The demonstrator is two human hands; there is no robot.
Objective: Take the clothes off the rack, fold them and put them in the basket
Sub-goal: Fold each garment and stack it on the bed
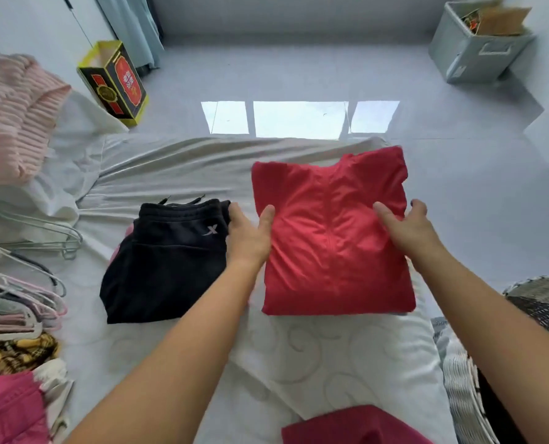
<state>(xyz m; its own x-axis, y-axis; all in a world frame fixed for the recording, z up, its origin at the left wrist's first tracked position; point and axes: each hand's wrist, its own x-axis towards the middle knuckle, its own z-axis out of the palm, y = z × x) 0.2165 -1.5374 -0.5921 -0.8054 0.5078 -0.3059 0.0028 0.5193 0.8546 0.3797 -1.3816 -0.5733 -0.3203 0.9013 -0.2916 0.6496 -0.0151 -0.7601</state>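
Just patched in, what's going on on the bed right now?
A person is folding laundry on a bed. Both hands rest on a folded red garment: the left hand at its left edge, the right hand at its right edge, fingers fairly straight. Folded black shorts lie beside it on the left. The wicker basket stands at the right edge of the view, and empty hangers are piled at the left.

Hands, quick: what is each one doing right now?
Left hand: open, resting on the folded red garment.
Right hand: open, resting on the same garment.
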